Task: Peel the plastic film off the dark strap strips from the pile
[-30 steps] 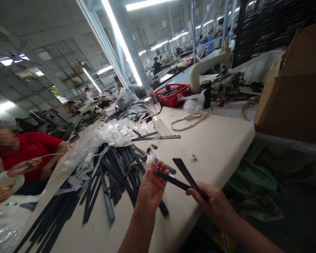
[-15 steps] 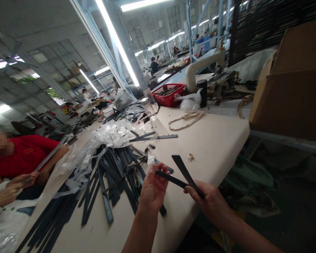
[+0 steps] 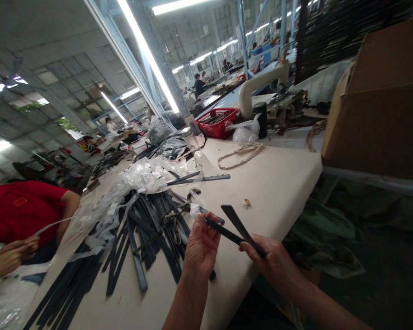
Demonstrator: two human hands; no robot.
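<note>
Over the table's near edge, my right hand point(image 3: 277, 263) is closed round a flat black strap point(image 3: 239, 224). Beyond its thumb the strap shows as two legs in a V, one rising free and one running left; the join is hidden by the hand. At the left leg's tip, my left hand point(image 3: 201, 247) pinches with thumb and fingers, palm turned up. A white scrap point(image 3: 194, 210) shows just behind the left fingertips; I cannot tell whether they touch it. Left of my hands lies a pile of dark straps point(image 3: 154, 220).
White film strips point(image 3: 147, 174) heap behind the pile. Farther back stand a clear bottle point(image 3: 192, 141), a red basket point(image 3: 216, 123) and a sewing machine point(image 3: 285, 105). A cord loop point(image 3: 241, 155) lies on the table point(image 3: 278, 174). A cardboard box point(image 3: 382, 105) is at right; a co-worker in red point(image 3: 30, 206) sits left.
My hands keep nearly the same hold on the strap. The view has shifted slightly. At left, the co-worker's hands have moved away left, and a pale strip now stretches from them.
</note>
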